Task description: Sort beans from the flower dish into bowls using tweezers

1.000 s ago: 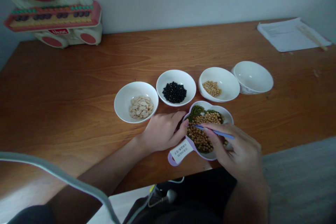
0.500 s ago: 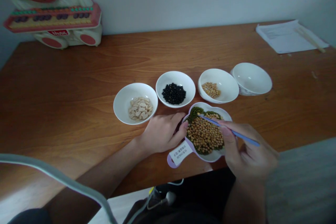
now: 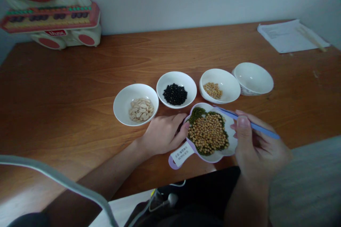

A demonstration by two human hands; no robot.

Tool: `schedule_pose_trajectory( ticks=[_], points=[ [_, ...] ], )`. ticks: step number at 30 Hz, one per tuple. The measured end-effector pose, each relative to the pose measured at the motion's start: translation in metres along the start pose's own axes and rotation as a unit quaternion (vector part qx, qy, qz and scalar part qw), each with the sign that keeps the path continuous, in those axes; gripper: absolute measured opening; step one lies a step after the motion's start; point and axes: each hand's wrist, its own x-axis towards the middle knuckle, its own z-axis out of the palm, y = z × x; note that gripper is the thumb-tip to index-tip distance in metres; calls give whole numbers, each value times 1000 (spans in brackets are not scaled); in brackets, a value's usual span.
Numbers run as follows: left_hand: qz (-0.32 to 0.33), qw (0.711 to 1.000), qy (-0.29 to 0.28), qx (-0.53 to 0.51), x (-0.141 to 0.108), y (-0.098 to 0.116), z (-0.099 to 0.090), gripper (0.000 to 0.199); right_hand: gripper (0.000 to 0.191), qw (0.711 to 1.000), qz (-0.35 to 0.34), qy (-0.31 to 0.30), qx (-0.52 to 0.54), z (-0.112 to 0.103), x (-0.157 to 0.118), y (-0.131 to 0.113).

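Note:
My left hand [image 3: 163,134] grips the left rim of a white, lilac-edged scalloped dish [image 3: 231,120], thumb on the near side and fingers on the far side. Yellow soybeans [image 3: 209,131] lie over green mung beans [image 3: 197,112] in the dish, whose labelled handle [image 3: 181,156] points toward me. Held in my right hand [image 3: 262,149] are slim blue tweezers [image 3: 259,127], their tips over the dish's far right rim. Whether the tips hold a bean is too small to tell. Just beyond, a white bowl [image 3: 230,87] contains a few soybeans [image 3: 212,90].
Beside it stand a bowl [image 3: 191,87] of black beans [image 3: 175,94], a bowl [image 3: 121,103] of pale flat seeds [image 3: 141,109] and another white bowl [image 3: 254,78]. A toy keyboard figure [image 3: 53,21] is back left; papers [image 3: 290,35] lie back right. A grey cable [image 3: 61,181] crosses the lower left.
My right hand and the tweezers have moved right, from the beans in the dish to its far right rim. My left hand keeps its grip. The view has shifted slightly.

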Motion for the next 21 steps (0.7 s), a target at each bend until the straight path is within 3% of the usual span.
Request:
schedule_pose_trajectory(
  ticks=[6,21],
  points=[
    [8,1000,5,2,0,0,0,35,18,999,-10,-38,-2,-9,14,-14],
    [12,1000,17,8,0,0,0,32,23,997,-26,-71,-5,-5,17,-17]
  ],
)
